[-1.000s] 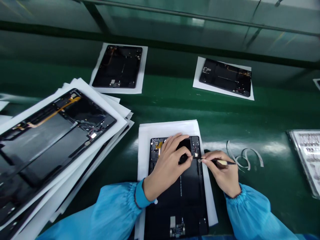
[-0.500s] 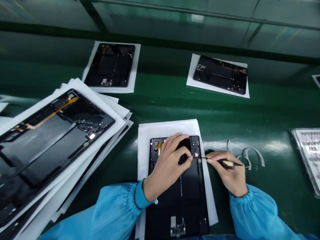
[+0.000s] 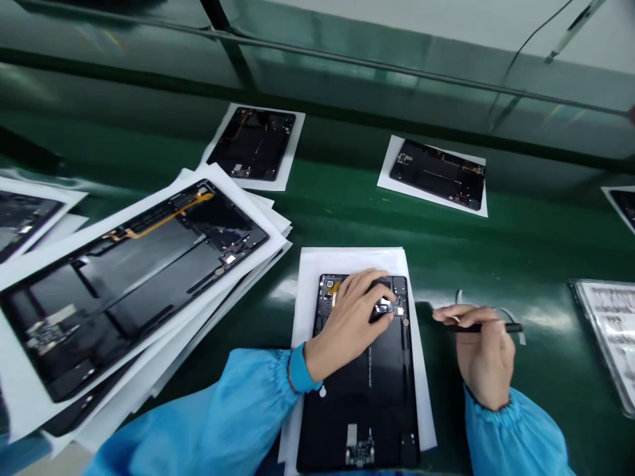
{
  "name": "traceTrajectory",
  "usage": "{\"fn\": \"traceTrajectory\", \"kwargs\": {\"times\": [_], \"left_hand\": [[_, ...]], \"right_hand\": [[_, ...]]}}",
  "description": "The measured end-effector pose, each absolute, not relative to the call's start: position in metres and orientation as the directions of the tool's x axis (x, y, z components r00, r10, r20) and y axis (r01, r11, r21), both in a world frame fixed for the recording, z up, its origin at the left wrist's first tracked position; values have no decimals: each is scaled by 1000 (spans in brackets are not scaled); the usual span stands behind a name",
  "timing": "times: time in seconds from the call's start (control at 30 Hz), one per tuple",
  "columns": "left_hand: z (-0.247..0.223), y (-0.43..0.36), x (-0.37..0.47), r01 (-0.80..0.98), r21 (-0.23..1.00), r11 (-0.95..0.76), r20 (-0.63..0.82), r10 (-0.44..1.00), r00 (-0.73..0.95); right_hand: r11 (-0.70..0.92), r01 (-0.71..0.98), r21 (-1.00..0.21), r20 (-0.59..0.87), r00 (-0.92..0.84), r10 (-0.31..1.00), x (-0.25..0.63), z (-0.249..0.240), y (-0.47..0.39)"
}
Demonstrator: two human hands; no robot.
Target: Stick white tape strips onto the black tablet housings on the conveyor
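Observation:
An opened tablet housing (image 3: 360,403) lies on white sheets in front of me, its inside facing up. A small circuit board (image 3: 361,453) shows at its near end. My left hand (image 3: 347,324) rests over the far part of the housing, fingers bent, thumb and forefinger tips a little apart. A shiny spot shows between them, too small to name. To the right of the housing, off it, my right hand (image 3: 486,350) is closed around a slim pen-like tool with a dark handle (image 3: 513,327). The tool's tip is hard to make out.
At left, a stack of tablet housings (image 3: 149,264) with white sheets between leans close to my left sleeve. Two more housings (image 3: 262,142) (image 3: 439,173) lie on sheets farther back. Curled white strips (image 3: 522,338) lie behind my right hand; a clear tray (image 3: 610,324) stands at right.
My right hand has drawn back from the housing and turned palm up, still holding the tool. My left thumb and forefinger have parted from their pinch. The view has shifted left.

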State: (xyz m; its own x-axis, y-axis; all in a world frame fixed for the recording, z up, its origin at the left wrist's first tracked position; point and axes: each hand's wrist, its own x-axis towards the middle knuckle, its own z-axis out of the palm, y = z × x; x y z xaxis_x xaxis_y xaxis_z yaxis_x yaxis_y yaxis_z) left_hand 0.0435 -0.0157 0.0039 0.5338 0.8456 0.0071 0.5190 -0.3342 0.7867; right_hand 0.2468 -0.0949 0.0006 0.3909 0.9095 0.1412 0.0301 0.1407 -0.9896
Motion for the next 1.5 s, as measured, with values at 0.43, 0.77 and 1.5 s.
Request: {"fn": "traceTrajectory", "kwargs": {"times": [0.43,0.77,1.5], "left_hand": [[26,-100,-25,421,907,3,-214,864,455],[16,-111,-17,447,894,-34,-184,881,435],[33,-123,-11,-136,820,556,-441,765,470]], "right_hand": [[99,890,-446,-145,-181,973,180,15,-55],[74,898,-433,-162,-159,974,178,15,-56],[385,791,-475,305,-262,915,169,56,-174]]}}
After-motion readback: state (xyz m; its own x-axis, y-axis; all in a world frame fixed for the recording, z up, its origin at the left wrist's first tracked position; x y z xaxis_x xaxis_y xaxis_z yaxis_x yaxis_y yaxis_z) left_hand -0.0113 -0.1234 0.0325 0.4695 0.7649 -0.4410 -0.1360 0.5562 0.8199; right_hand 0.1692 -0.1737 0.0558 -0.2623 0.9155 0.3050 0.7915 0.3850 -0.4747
